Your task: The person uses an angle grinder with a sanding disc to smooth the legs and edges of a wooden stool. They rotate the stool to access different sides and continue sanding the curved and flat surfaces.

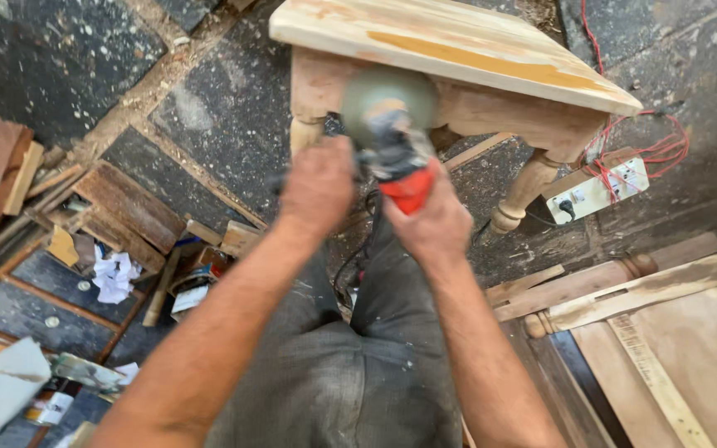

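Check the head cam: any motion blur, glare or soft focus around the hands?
Head view: the sander disc is smeared by motion blur, and the left hand and right hand on the red tool body look slightly soft. The wooden table top and floor stones stay sharper. Lighting is even and diffuse; no harsh glare.

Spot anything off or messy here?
Yes: a white power strip lies on the dusty floor with red wires in a loose tangle beside the wooden table, and crumpled paper sits among wood scraps.
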